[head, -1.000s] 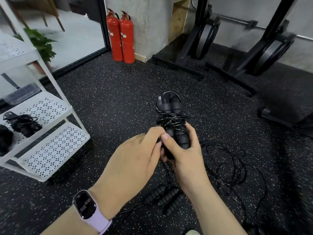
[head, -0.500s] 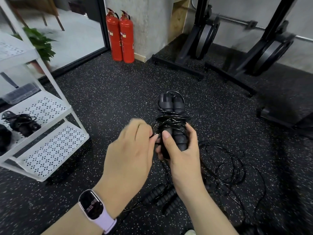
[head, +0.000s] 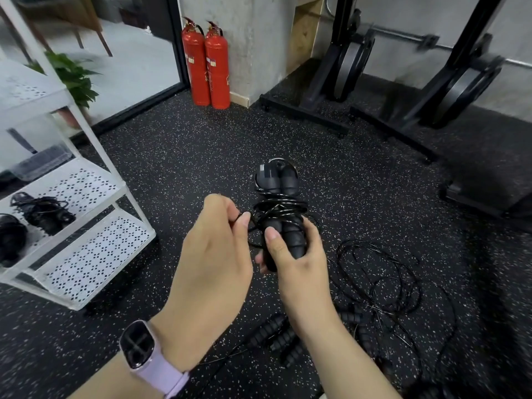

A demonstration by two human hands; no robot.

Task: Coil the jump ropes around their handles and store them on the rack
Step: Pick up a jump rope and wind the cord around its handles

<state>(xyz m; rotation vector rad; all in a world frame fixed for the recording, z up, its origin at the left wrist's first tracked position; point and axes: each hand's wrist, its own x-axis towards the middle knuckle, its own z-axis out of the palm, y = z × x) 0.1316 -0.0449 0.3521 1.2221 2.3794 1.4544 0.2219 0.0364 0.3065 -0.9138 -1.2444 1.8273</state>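
Jump rope gripped by right hand; left hand pinches cord; loose ropes underneath.

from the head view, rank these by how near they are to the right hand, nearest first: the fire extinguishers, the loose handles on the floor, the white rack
Measured from the right hand, which grips the coiled jump rope:
1. Loose handles, on the floor just below the wrist.
2. White rack, off to the left.
3. Fire extinguishers, far ahead against the concrete pillar.
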